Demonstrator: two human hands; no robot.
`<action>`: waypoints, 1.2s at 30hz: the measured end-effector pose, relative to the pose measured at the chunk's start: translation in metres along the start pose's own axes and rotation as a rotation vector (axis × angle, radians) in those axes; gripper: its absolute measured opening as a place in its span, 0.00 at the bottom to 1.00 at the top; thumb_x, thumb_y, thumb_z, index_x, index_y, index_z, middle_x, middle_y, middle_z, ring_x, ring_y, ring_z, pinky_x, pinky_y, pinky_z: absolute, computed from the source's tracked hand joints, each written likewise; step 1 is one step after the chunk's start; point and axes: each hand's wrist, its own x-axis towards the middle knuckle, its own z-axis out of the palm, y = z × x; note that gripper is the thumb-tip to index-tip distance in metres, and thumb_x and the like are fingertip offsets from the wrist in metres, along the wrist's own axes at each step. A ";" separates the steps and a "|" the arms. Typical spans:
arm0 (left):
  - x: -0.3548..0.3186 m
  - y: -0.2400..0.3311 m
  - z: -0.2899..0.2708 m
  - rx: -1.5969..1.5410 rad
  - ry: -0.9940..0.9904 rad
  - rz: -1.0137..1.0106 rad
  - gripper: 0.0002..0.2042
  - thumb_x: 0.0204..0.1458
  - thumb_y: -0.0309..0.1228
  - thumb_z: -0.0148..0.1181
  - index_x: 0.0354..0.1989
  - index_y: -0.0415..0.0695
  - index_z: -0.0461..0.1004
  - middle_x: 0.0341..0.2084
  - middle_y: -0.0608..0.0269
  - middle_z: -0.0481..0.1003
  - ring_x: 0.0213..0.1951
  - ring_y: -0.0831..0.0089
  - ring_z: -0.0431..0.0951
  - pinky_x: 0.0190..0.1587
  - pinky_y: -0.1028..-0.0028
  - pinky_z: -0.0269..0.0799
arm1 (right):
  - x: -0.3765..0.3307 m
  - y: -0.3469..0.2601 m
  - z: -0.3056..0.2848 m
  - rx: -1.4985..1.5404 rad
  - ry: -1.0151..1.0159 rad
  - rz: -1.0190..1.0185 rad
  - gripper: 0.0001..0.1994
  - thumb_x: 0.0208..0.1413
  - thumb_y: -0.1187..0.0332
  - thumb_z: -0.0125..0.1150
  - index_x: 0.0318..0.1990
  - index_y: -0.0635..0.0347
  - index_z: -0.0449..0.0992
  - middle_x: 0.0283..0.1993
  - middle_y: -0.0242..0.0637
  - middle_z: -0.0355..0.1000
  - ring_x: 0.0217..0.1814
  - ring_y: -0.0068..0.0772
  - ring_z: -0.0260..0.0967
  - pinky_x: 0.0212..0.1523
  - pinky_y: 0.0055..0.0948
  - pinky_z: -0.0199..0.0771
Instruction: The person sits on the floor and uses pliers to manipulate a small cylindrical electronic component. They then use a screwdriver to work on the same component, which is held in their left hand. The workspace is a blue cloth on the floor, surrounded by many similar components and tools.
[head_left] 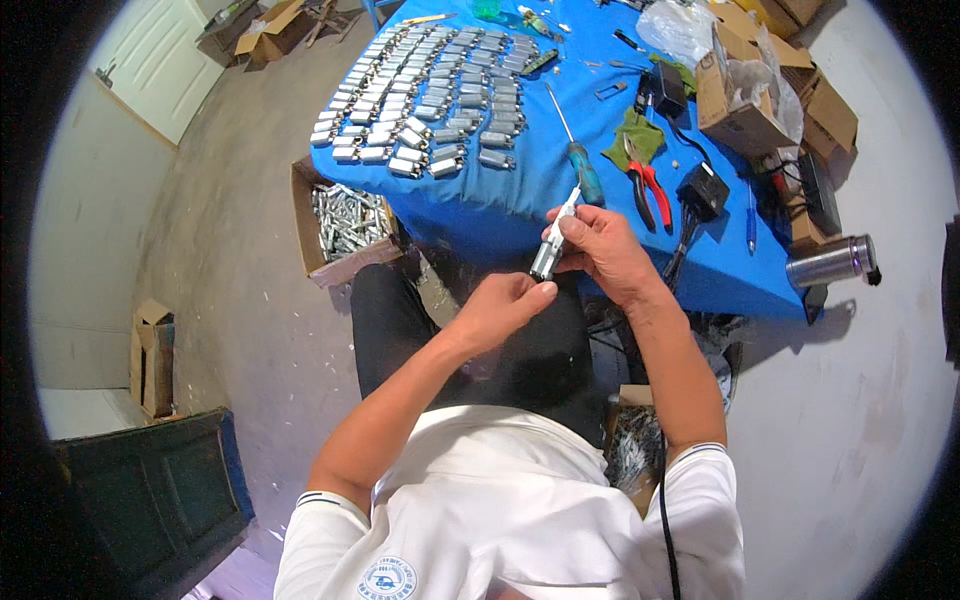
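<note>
An open brown cardboard box (345, 225) of silvery metal parts sits on the floor against the table's (500, 200) left edge. More brown boxes (745, 95) crowd its far right corner. Other small boxes stand on the floor, one at the far left (152, 355) and another by the door (268, 32).

Rows of small silver metal cylinders (430, 95) lie on the blue-covered table (520, 195), left of the blue-handled screwdriver (580, 160) and red-handled pliers (648, 185).

Small metal part's (545, 262) lower end was hidden behind left hand (503, 305) fingertips; its make too small to tell. Right hand (600, 248) palm covered white piece's (565, 212) base.
</note>
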 end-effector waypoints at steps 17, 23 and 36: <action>-0.084 -0.025 0.065 -0.235 -0.194 0.022 0.23 0.63 0.51 0.45 0.39 0.39 0.72 0.19 0.71 0.65 0.19 0.85 0.60 0.20 0.81 0.55 | -0.133 0.037 0.016 -0.286 -0.165 0.008 0.13 0.60 0.63 0.60 0.44 0.64 0.75 0.35 0.29 0.74 0.36 0.22 0.71 0.40 0.25 0.76; -0.111 -0.033 0.085 0.081 -0.068 0.051 0.23 0.64 0.46 0.45 0.32 0.35 0.72 0.19 0.68 0.68 0.22 0.80 0.66 0.24 0.76 0.62 | -0.146 0.075 0.008 -0.551 -0.125 -0.089 0.15 0.54 0.61 0.62 0.29 0.68 0.75 0.24 0.37 0.71 0.27 0.25 0.66 0.31 0.31 0.69; -0.109 -0.062 0.075 -0.170 -0.047 -0.067 0.23 0.63 0.49 0.46 0.28 0.42 0.75 0.18 0.71 0.68 0.19 0.84 0.63 0.22 0.81 0.58 | -0.174 0.067 0.007 -0.631 -0.232 0.113 0.10 0.58 0.65 0.59 0.33 0.64 0.72 0.27 0.29 0.69 0.30 0.19 0.66 0.32 0.24 0.70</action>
